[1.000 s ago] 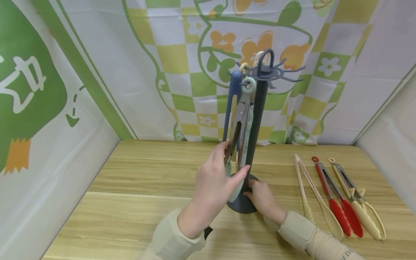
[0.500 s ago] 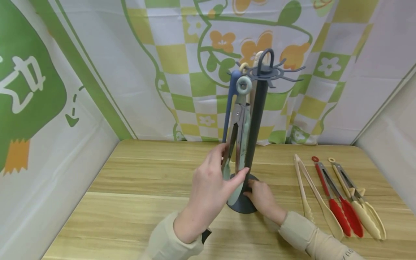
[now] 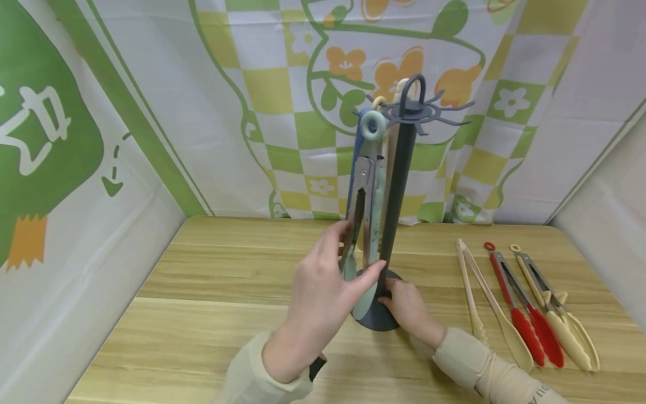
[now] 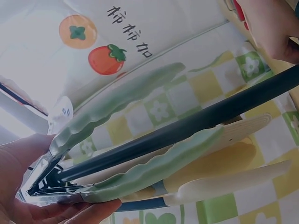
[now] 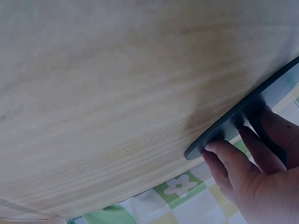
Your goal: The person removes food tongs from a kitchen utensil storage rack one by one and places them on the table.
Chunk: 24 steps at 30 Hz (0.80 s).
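Note:
In the head view, my left hand grips a pair of pale green tongs, ring end up and beside the dark utensil stand. The ring sits left of the stand's hooks, overlapping a blue-handled utensil behind. In the left wrist view, fingers and thumb lie along the metal arms, and the tongs' green scalloped heads spread apart with the post visible between them. My right hand holds the stand low at its post; in the right wrist view its fingertips touch the round base.
On the table at right lie cream tongs, red tongs and yellowish tongs. Several utensils hang at the stand's back left, among them a white turner. A patterned curtain stands behind.
The green tongs have moved left, away from the post, and their ring has come off the hook, rising slightly. My left hand shifted left with them. My right hand has stayed at the base.

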Available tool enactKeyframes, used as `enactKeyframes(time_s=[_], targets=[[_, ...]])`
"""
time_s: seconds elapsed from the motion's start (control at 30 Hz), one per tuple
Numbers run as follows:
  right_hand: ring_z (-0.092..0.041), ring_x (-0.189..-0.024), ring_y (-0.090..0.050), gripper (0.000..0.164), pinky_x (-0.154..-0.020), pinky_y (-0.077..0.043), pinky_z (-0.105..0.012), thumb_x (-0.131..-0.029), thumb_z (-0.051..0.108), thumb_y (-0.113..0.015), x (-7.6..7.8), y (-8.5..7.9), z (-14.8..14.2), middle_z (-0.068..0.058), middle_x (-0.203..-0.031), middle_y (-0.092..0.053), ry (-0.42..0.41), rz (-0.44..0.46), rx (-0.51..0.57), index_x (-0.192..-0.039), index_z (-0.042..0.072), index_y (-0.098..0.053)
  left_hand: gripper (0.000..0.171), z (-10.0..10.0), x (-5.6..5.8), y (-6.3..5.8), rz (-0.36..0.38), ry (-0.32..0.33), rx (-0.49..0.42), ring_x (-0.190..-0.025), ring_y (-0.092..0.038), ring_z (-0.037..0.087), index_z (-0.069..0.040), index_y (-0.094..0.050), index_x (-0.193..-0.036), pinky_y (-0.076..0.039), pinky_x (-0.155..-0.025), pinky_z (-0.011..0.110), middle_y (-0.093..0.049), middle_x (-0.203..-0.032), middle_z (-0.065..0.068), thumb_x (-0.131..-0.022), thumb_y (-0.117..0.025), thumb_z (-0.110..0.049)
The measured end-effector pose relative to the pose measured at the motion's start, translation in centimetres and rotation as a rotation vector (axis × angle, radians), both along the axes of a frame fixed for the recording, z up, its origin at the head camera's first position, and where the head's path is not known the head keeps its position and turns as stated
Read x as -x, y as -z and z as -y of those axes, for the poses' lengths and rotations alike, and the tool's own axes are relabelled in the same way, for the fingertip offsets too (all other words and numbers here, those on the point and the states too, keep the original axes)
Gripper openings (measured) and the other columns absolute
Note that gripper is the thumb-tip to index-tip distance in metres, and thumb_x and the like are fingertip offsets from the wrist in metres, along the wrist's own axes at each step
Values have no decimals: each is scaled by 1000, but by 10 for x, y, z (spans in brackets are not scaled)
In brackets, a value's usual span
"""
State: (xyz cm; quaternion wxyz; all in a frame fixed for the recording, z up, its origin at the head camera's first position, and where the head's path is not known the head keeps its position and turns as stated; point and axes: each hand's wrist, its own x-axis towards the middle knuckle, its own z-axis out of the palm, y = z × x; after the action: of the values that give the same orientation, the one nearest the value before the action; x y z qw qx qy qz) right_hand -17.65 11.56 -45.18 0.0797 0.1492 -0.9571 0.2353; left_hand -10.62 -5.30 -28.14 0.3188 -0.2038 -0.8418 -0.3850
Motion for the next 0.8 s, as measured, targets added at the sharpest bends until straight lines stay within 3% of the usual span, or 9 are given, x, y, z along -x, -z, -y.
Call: enactKeyframes(time_s=[0.3,0.53,0.8], targets=[[-30,-88,-65,19,-73,-52,-38,-72,7,-76,-1,-1,0,-16,-99,-68,3,2,7,-87,-4,-70,58,12,-5,-10,57,23,-49,-78,-64,17,2,-52,-117,-52,-63,21,-62,-97,8,-72,-80,-22],[-31,-91,-64,22,-75,-52,-39,-73,8,-76,-2,-1,0,-18,-102,-66,13,30,9,-89,-5,-70,59,26,-5,-12,83,-24,-25,-76,-65,18,3,-52,-116,-52,-61,20,-62,-97,10,-72,-80,-23],[-32,-94,-63,23,-78,-52,-39,-74,8,-75,-2,-1,0,-19,-106,-65,18,50,8,-91,-6,-70,59,41,0,-7,111,-80,24,-75,-65,19,2,-52,-115,-53,-64,24,-62,-95,9,-71,-81,-24]])
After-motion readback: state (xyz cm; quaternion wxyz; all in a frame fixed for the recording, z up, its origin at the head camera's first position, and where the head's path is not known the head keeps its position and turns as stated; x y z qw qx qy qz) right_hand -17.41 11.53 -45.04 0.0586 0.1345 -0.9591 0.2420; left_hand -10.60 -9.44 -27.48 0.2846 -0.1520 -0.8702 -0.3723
